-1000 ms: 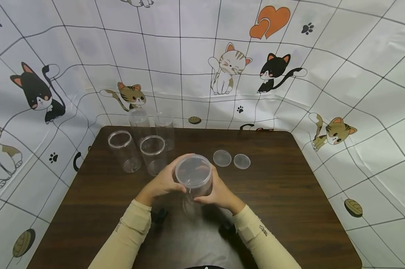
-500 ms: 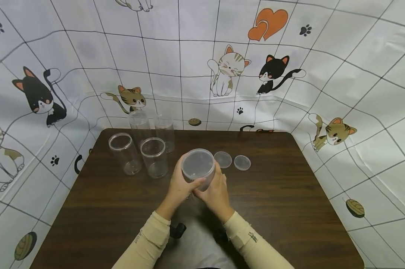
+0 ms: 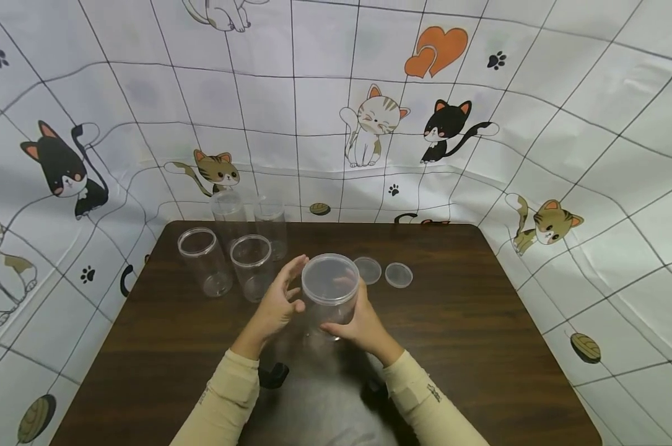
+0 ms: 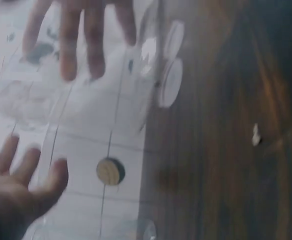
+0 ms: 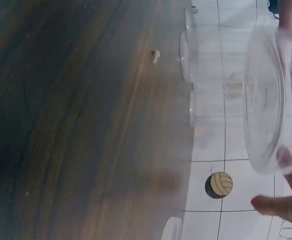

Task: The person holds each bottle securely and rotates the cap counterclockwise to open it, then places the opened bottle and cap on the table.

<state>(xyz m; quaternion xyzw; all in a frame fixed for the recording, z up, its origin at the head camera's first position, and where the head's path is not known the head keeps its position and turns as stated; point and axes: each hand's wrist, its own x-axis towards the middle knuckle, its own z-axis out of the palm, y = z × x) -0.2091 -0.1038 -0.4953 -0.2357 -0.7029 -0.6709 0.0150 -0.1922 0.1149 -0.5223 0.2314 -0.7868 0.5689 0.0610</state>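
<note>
A clear jar topped by a translucent round lid is held upright above the table, its round base showing as a clear disc in the right wrist view. My right hand grips the jar's right side, thumb in front and fingers behind the clear wall. On the other side my left hand stands with fingers spread and thumb apart, close beside the jar. The left wrist view has this hand at lower left, its fingers loosely extended, with the right hand's fingers above.
Several clear jars without lids stand at the table's back left. Two loose round lids, one larger and one smaller, lie behind and right of the held jar. Behind the wooden table hangs a cat-print sheet.
Both hands held the lidded jar closely with thumbs near each other half a second ago. Now the left hand has let go and moved left, while the right hand keeps its grip.
</note>
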